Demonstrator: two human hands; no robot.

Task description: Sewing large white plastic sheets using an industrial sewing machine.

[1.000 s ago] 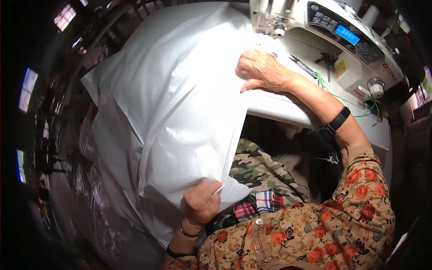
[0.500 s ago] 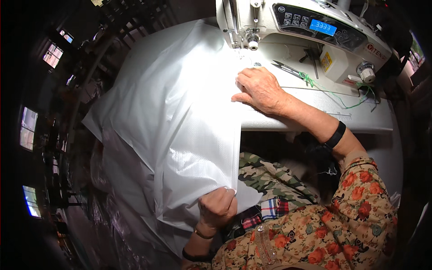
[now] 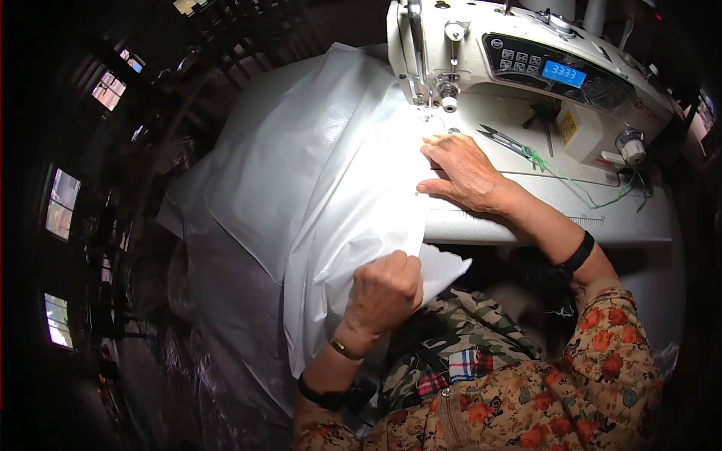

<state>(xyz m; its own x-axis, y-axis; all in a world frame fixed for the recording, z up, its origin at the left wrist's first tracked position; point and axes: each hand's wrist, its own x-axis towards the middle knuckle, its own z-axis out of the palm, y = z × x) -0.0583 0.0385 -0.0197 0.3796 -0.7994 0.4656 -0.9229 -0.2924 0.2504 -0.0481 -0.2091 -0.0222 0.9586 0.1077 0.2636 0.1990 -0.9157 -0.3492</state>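
Note:
A large white woven plastic sheet (image 3: 263, 173) spreads over the left of the sewing table and hangs down over its front edge. My left hand (image 3: 387, 289) is closed in a fist round its right edge, below the table front, and a corner of the sheet sticks out beyond the knuckles. Up on the table, my right hand (image 3: 466, 174) lies palm down by the same edge, fingertips on it and thumb spread apart. Just beyond those fingertips are the needle and presser foot of a white sewing machine (image 3: 470, 56); the sheet's far end lies beside them.
Thread snips (image 3: 508, 143) lie on the machine bed right of my right hand, tangled with green thread (image 3: 575, 186). A small dark tool (image 3: 543, 124) stands under the machine arm. Crumpled clear plastic (image 3: 218, 376) hangs at the lower left.
My left hand has moved up toward the table with the sheet edge, which now bunches in folds above it. My right hand stays by the needle. The whole view has shifted slightly.

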